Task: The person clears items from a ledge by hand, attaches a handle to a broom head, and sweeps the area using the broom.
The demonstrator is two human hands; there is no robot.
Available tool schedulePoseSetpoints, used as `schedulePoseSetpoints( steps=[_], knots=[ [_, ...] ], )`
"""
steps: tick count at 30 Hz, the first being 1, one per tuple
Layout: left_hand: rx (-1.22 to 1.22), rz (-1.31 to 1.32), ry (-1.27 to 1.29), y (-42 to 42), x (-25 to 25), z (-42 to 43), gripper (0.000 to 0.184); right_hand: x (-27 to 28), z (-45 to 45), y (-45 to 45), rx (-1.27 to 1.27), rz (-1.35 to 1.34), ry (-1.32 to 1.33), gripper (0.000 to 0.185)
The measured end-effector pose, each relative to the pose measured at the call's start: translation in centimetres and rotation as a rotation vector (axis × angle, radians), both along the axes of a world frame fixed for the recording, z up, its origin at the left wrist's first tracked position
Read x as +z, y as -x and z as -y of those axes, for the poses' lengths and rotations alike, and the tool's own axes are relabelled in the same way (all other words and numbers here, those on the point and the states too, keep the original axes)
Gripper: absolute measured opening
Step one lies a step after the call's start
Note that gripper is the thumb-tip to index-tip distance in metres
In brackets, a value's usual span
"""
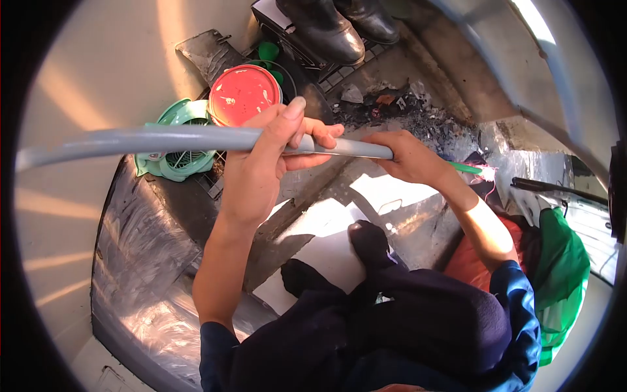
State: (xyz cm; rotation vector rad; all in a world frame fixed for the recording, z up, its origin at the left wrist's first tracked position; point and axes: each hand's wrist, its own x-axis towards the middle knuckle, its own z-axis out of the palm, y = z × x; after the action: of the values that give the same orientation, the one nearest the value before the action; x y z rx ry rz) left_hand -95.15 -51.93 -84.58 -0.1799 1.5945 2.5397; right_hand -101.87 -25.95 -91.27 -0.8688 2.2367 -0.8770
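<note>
A long grey pipe (176, 138) runs across in front of me, bending slightly down at its far left. My left hand (277, 140) is closed around it, with the thumb raised along the top and the fingertips loosely curled. Close to the pipe's right end (375, 150), my right hand (411, 159) grips it, its fingers partly hidden. Beyond the right wrist shows a thin green stick (465, 167) with pinkish-white strands at its tip. Whether the right hand touches that stick I cannot tell.
A red lid (243, 95) and a green fan-like housing (176, 163) are at the left. Black boots (326, 32) stand at the back, near dark debris (398, 108). White board (320, 261) lies under my feet; green cloth (560, 261) hangs at the right.
</note>
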Motion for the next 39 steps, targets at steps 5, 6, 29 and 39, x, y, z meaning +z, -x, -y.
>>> schedulePoseSetpoints(
  steps=[5,6,29,39],
  knots=[
    [-0.111,-0.188,0.061,3.0,2.7,-1.2,0.039,2.1,-1.0,-1.4,-0.331,-0.082,0.108,0.018],
    [-0.131,-0.237,0.065,3.3,2.2,-1.1,0.044,2.5,-1.4,-1.6,-0.404,-0.072,0.197,0.018],
    [0.345,0.989,0.817,12.0,-33.4,-11.8,0.133,4.1,-7.1,-8.9,-0.959,-0.008,0.234,0.027],
    [0.574,0.756,0.767,17.2,-31.8,-7.2,0.138,4.2,-7.4,-9.9,-0.904,0.040,0.230,0.032]
  ],
)
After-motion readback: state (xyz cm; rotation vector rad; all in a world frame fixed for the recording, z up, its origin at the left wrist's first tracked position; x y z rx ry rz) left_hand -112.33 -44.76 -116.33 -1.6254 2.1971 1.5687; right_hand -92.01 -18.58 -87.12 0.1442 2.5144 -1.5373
